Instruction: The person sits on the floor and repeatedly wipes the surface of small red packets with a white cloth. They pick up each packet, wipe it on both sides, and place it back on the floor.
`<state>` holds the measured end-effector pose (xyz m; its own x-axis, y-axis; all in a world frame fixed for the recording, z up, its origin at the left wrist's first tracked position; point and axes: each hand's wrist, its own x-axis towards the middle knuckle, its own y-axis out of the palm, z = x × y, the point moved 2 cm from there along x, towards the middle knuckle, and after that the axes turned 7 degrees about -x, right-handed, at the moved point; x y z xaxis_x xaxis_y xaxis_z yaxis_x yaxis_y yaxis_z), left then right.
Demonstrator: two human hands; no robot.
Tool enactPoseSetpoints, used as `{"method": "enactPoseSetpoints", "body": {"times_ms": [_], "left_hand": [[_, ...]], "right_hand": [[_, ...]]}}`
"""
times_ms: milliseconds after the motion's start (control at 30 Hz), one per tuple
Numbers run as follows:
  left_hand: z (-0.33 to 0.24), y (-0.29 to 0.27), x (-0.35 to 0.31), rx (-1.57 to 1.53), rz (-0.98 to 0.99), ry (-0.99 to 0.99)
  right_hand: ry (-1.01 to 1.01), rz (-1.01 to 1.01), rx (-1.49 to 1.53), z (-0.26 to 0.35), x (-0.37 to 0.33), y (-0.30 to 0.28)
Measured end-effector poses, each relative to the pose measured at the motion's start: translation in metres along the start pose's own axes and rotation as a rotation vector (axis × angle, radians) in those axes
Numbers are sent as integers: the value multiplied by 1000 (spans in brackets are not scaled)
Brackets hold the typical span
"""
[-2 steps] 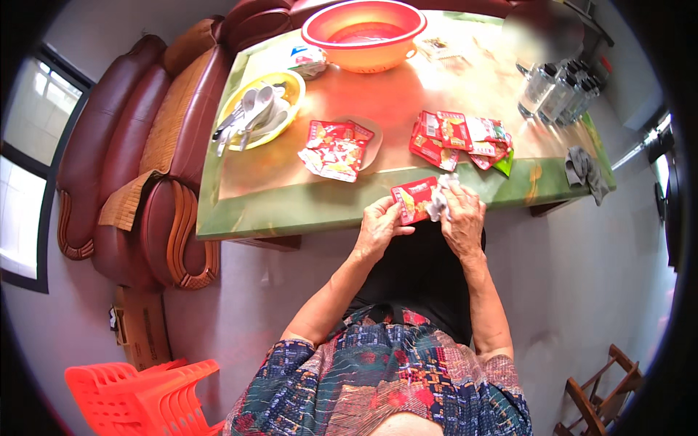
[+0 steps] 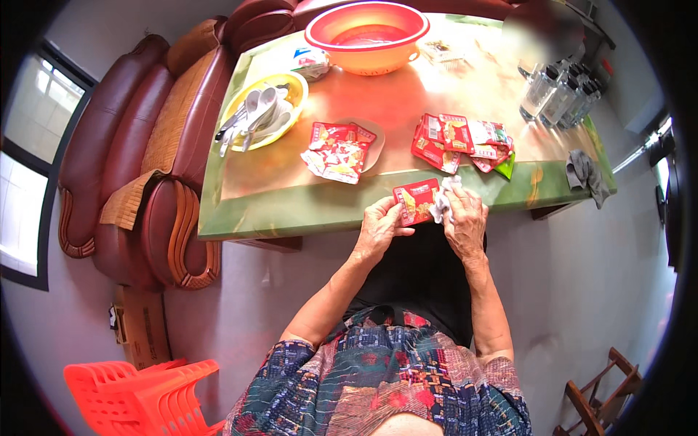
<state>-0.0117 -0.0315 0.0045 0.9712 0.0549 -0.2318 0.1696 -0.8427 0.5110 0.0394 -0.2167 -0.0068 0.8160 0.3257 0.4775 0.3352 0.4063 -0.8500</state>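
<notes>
The left hand [image 2: 379,228] pinches a red printed packet [image 2: 416,201] by the bench's [image 2: 291,218] near edge. The right hand [image 2: 467,221] grips a crumpled white cloth [image 2: 440,203] against it. Best keep the packet flat and press softly.

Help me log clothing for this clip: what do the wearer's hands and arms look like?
The left hand and right hand are bare, with no gloves, watch or bracelet showing. The forearms are uncovered below short sleeves of a patterned top in dark blue, red and pale tones.
</notes>
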Motion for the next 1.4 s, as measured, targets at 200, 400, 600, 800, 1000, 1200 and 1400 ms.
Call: {"method": "enactPoseSetpoints", "body": {"times_ms": [200, 400, 600, 800, 1000, 1200, 1400], "left_hand": [[-65, -8, 12, 296, -23, 175], [-136, -41, 57, 576, -92, 336], [-160, -79, 113, 873, 59, 345], [-159, -88, 161, 1218, -20, 396], [-146, -100, 183, 1600, -169, 516], [-128, -106, 177, 1677, -441, 653], [-128, -24, 167, 1645, -272, 749]], "right_hand": [[127, 1, 212, -5, 7, -2], [92, -37, 131, -5, 5, 2], [92, -58, 116, -3, 4, 1], [90, -80, 129, 0, 5, -1], [96, -84, 142, -2, 4, 0], [110, -74, 159, 0, 6, 0], [118, -99, 138, -1, 5, 2]]}}
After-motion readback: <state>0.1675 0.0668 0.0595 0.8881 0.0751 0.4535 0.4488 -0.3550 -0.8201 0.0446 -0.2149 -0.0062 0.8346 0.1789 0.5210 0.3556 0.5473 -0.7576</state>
